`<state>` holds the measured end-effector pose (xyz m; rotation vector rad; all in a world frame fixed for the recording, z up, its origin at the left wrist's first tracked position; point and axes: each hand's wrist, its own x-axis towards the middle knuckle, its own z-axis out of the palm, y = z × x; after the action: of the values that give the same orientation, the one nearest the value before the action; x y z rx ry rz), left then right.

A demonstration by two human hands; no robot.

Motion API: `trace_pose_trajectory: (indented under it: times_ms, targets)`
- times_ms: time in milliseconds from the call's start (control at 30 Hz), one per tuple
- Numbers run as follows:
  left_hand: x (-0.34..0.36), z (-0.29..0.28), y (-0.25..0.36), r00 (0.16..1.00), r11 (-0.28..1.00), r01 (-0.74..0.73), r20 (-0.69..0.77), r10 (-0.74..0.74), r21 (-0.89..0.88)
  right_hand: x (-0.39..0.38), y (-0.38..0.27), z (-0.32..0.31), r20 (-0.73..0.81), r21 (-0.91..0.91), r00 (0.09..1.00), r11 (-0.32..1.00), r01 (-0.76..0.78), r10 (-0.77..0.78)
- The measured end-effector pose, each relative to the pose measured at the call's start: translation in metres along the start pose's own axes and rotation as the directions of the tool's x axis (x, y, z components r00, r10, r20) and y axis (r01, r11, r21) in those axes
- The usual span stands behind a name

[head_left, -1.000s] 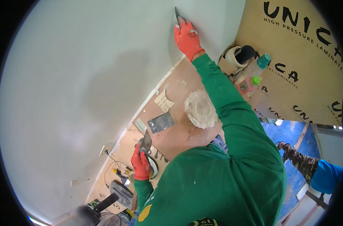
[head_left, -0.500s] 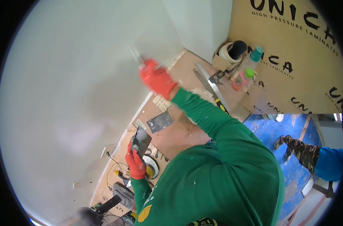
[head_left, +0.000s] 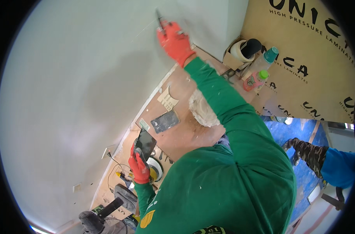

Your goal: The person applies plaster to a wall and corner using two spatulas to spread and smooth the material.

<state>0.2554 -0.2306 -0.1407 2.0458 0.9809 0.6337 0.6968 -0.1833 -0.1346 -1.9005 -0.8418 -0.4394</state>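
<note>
My right hand (head_left: pixel 174 42), in a red glove, reaches up to the pale wall (head_left: pixel 88 70). It is closed around a putty knife (head_left: pixel 159 18), whose blade appears nearly edge-on at the wall surface. Lower down, my left hand (head_left: pixel 139 165), gloved in red as well, grips a wide, dark, flat scraper blade (head_left: pixel 146 142) held up beside the wall. A smeared dark rectangular plate (head_left: pixel 165 121) lies on the brown board (head_left: pixel 185 138) near it. Between the plate and my right sleeve rests a whitish lump of filler (head_left: pixel 203 108). A torn paper piece (head_left: pixel 168 98) lies closer to the wall.
A pink bottle with a green cap (head_left: pixel 255 80), a clear bottle (head_left: pixel 265 60) and a tape roll (head_left: pixel 239 50) stand by a large brown sheet (head_left: pixel 302 39). A power tool (head_left: pixel 103 210) and cable (head_left: pixel 117 163) are lower left. Another person (head_left: pixel 337 165) is at right.
My right hand has moved up and to the right along the wall with the putty knife, its blade turned toward edge-on. My left hand barely shifts. The filler lump shows more fully.
</note>
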Motion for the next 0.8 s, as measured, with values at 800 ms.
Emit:
trace_pose_trajectory:
  times_ms: [800]
  targets:
    - [-0.012,-0.004,0.012,0.996,0.996,0.004,-0.083,-0.012,-0.093,0.100,0.011,-0.052,-0.091,-0.106,0.993,0.992,0.067,-0.077]
